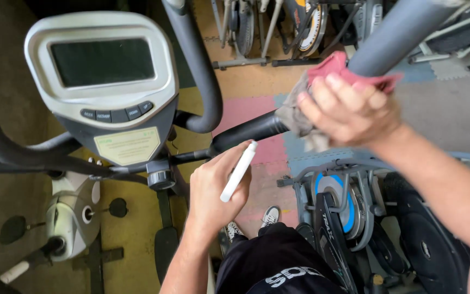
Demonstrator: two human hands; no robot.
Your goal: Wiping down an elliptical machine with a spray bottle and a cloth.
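Right hand [349,111] is closed over a red and grey rag [322,81], pressing it around the grey handlebar [393,32] of the exercise machine at upper right. Left hand [216,190], nearer and lower, is curled around a slim white stick-shaped object [239,171], held tilted beside the black handlebar grip [248,132]. To the left stands the grey console [104,81], its screen dark. More exercise bikes [349,212] stand below right.

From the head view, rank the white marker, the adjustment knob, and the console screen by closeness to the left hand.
1. White marker: held in the left hand.
2. Adjustment knob: just left of the hand, under the console.
3. Console screen: up left, farthest.
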